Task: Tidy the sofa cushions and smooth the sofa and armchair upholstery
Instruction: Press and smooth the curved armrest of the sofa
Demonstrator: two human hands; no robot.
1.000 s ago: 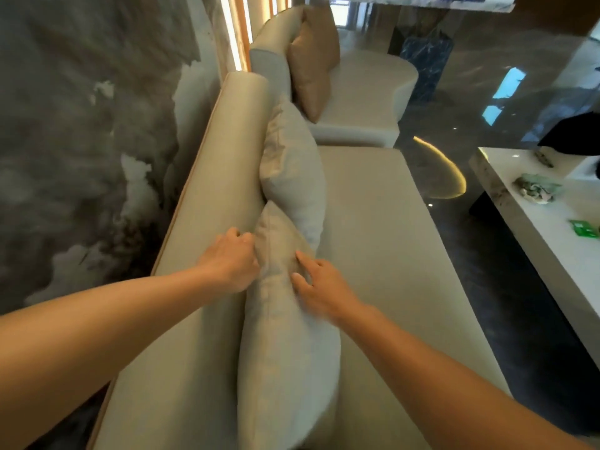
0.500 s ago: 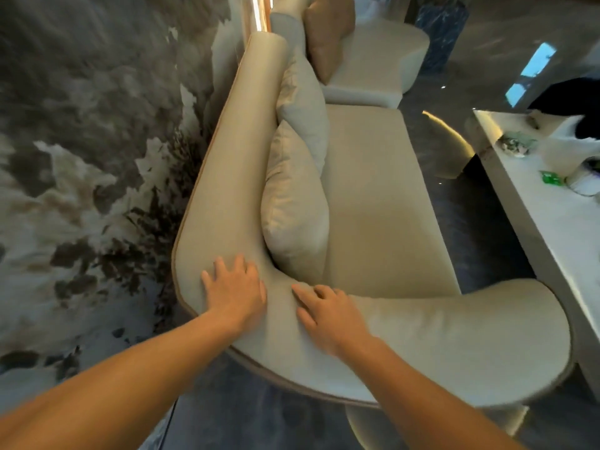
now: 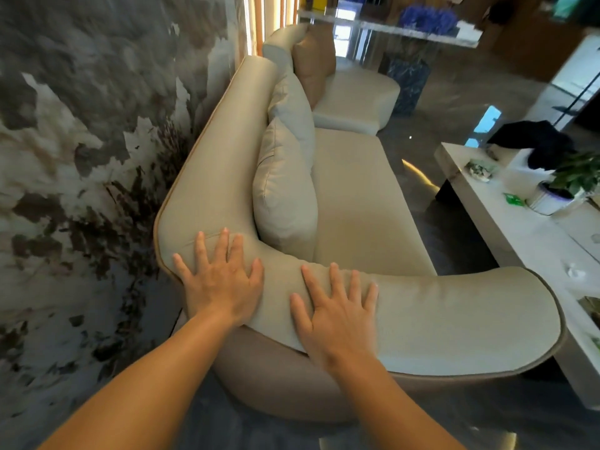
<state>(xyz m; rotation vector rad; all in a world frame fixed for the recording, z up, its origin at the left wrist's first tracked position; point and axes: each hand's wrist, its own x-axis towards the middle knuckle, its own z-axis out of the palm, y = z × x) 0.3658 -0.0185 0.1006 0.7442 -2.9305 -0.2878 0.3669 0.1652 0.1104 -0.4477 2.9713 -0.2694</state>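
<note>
Left hand and right hand lie flat, fingers spread, grasping nothing, on the sofa armrest; beige cushion stands just beyond them.

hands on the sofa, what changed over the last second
Both hands came off the near grey cushion and back to the sofa's curved corner. The left hand and right hand now lie flat with fingers spread on the armrest, gripping nothing. Both grey cushions and the brown cushion stayed leaning against the backrest.
</note>
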